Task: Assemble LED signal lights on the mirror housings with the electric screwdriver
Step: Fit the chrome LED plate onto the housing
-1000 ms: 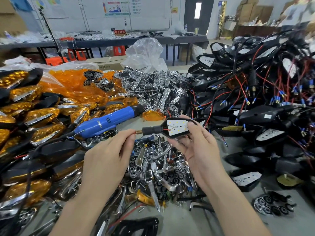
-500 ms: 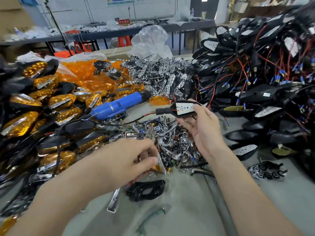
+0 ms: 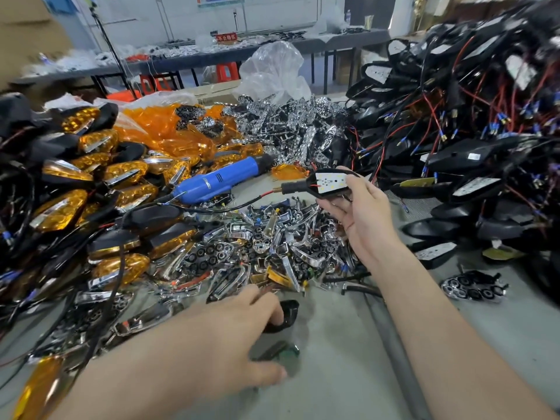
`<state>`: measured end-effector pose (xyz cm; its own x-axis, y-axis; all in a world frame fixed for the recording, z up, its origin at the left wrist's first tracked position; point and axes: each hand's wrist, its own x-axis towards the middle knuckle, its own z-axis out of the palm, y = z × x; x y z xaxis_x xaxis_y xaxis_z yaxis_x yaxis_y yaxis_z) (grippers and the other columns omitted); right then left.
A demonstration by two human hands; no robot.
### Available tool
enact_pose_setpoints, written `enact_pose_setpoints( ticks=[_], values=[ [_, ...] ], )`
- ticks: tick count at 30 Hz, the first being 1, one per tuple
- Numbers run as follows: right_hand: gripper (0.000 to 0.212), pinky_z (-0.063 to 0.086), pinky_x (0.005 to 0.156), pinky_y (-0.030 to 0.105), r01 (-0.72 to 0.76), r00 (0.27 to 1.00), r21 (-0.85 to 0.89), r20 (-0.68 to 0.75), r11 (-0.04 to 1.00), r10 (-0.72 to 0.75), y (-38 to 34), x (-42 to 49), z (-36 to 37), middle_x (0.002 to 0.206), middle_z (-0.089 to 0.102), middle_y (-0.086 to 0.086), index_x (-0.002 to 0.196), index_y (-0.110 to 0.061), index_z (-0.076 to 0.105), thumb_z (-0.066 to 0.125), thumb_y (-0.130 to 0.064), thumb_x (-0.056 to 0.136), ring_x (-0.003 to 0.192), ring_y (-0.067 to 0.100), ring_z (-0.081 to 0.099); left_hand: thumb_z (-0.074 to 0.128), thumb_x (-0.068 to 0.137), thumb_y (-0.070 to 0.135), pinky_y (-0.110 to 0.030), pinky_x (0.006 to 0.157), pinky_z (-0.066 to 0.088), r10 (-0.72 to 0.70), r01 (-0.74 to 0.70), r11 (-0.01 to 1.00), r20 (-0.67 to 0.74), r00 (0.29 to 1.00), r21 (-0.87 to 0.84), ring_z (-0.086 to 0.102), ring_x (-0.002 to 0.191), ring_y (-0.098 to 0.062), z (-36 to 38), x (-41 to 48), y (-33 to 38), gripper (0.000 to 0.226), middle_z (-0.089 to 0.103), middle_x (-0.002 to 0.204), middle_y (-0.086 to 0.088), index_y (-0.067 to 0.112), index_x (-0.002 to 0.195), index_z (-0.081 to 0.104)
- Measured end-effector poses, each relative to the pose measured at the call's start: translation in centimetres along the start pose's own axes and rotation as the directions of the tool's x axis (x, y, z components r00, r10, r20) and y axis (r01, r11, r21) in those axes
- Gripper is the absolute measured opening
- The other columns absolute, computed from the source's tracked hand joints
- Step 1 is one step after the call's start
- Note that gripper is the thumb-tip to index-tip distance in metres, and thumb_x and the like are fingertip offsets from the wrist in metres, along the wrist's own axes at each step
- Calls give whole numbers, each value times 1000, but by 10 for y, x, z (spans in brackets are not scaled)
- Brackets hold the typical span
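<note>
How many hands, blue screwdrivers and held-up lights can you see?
Hands: 2, the left hand and the right hand
Blue screwdriver: 1
LED housing held up by the right hand: 1
Total: 4

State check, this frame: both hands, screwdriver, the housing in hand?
right hand, holds the mirror housing
mirror housing, held above the table, no lens on
LED board, seated in the housing, exposed, facing up
electric screwdriver, lying on the table, untouched
left hand, spread low, fingertips on the black part; hold unclear
black part, on the table
</note>
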<state>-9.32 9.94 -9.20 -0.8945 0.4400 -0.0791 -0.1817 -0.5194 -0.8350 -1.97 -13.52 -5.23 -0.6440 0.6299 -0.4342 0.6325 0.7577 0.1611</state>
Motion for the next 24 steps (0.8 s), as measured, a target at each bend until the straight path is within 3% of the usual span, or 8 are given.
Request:
enact_pose_setpoints(
  ticks=[2, 6, 10, 13, 16, 20, 24],
  values=[
    [19, 63, 74, 31, 0, 1000, 7, 2, 1000, 0, 0, 0, 0, 86, 79, 6, 102, -8, 68, 50, -12, 108, 68, 14, 73, 44, 88, 74, -35, 80, 46, -10, 16, 998, -104, 994, 59, 47, 88, -2, 6, 8, 1, 40, 32, 112, 21, 46, 113, 30],
    [20, 63, 73, 30, 2, 1000, 23, 12, 1000, -2, -1, 1, 0, 89, 79, 8, 105, -9, 68, 49, -12, 108, 75, 17, 75, 44, 93, 67, -32, 81, 48, -25, 36, 998, -245, 969, 41, 53, 98, -8, 5, 28, -1, 34, 34, 117, 18, 42, 117, 39],
    [21, 62, 72, 28, 3, 1000, 30, 15, 1000, -4, -1, 2, 0, 102, 79, 13, 108, -9, 69, 48, -12, 108, 88, 24, 77, 48, 94, 62, -32, 87, 50, 19, -17, 1000, -210, 977, 13, 51, 102, -3, 3, 36, -6, 31, 33, 119, 23, 45, 119, 40],
    [22, 62, 71, 28, 2, 1000, 30, 12, 1000, -2, -1, 3, 0, 100, 79, 13, 108, -8, 70, 48, -12, 108, 87, 24, 77, 51, 91, 66, -26, 91, 48, 31, -43, 996, -135, 990, -84, 50, 102, 6, -5, 34, -13, 36, 36, 119, 30, 50, 122, 43],
    [22, 62, 70, 27, 5, 1000, 35, 3, 999, -5, -2, 3, 0, 103, 78, 16, 107, -9, 71, 49, -12, 108, 89, 27, 76, 51, 92, 62, -14, 77, 46, 21, -75, 968, -220, 975, -240, 54, 93, 10, -22, 36, -18, 23, 50, 109, 34, 54, 114, 47],
    [21, 63, 75, 32, 10, 1000, 37, 1, 999, -10, -4, 4, 0, 102, 78, 14, 109, -8, 69, 49, -12, 107, 90, 25, 76, 44, 96, 56, -14, 63, 47, -45, -75, 958, -403, 914, -276, 56, 84, 14, -36, 48, -23, 18, 50, 101, 44, 48, 110, 53],
    [22, 63, 76, 32, 22, 1000, 34, -7, 999, -22, -5, 4, -2, 98, 79, 11, 106, -9, 71, 49, -12, 107, 89, 24, 76, 47, 94, 58, -16, 66, 48, -15, -97, 954, -368, 930, -283, 58, 87, 10, -35, 57, -29, 21, 52, 103, 41, 50, 113, 52]
  ],
)
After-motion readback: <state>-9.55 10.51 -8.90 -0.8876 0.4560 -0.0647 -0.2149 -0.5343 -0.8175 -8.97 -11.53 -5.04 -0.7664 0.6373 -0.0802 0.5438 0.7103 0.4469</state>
